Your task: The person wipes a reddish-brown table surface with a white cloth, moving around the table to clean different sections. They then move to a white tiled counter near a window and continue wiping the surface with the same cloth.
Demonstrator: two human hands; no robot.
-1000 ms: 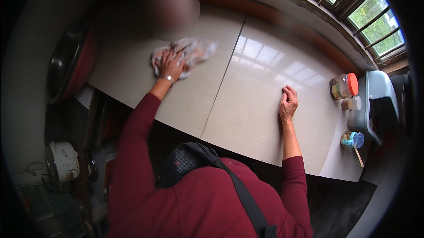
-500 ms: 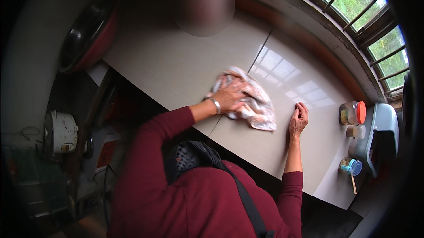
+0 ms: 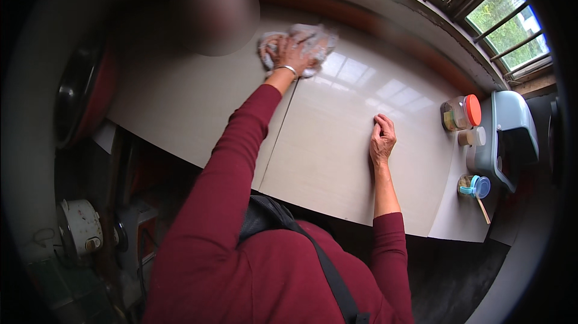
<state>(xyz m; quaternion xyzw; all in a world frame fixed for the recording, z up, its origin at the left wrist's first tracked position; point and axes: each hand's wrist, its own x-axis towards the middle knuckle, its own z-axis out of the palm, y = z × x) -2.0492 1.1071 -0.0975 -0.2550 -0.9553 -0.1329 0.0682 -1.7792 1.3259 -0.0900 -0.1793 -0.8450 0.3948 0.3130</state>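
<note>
My left hand (image 3: pixel 291 54) presses a white and orange patterned cloth (image 3: pixel 322 38) onto the pale tiled countertop (image 3: pixel 337 161), toward its far side. The cloth is bunched under and around the fingers, and both are slightly blurred. A silver bracelet (image 3: pixel 286 70) circles that wrist. On the right part of the counter rests my right hand (image 3: pixel 383 138), its fingers curled together with nothing visible in them. It lies apart from the cloth.
At the right stand a red-lidded jar (image 3: pixel 462 112), a small white-lidded jar (image 3: pixel 471 137), a blue-lidded jar (image 3: pixel 474 186) and a light blue plastic container (image 3: pixel 512 125). A large red basin (image 3: pixel 90 92) leans at the left. Below it is a white rice cooker (image 3: pixel 81 228). Barred windows (image 3: pixel 500 17) line the far right.
My left hand has pushed the cloth away from me to the far side, and the arm is stretched out. My right hand stays resting on the counter. The view has shifted somewhat.
</note>
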